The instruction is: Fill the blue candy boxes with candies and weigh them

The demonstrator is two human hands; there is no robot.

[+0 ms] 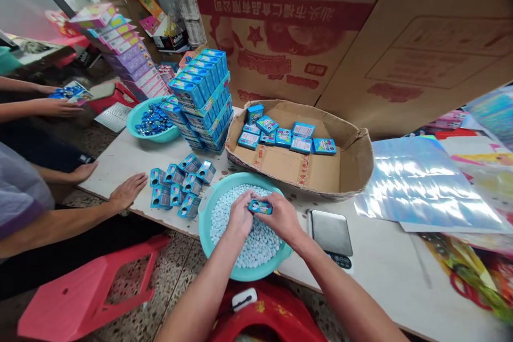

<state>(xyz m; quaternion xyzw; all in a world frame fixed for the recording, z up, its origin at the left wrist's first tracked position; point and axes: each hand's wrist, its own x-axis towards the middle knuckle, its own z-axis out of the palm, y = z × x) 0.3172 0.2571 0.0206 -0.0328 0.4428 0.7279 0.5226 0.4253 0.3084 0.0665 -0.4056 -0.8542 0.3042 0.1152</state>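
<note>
Above a turquoise basin [206,235] of small pale-blue candies [252,248], my two hands meet at a small blue candy box [261,207]. My right hand [284,219] grips the box between thumb and fingers, its printed face upward. My left hand [239,215] is closed at the box's left end, fingertips bent together; what is between them, if anything, is hidden. Left of the basin stand several similar boxes [192,184], with dark round openings showing on some. Behind the basin, a cut-down cardboard tray [280,163] holds several blue boxes [301,144].
A digital scale [331,232] sits right of the basin. Stacked blue cartons [204,99] and a bowl of shiny blue pieces [168,133] stand at back left. Silvery sheets [425,181] lie right. Co-workers' hands [129,191] are at left, near a red stool [96,288].
</note>
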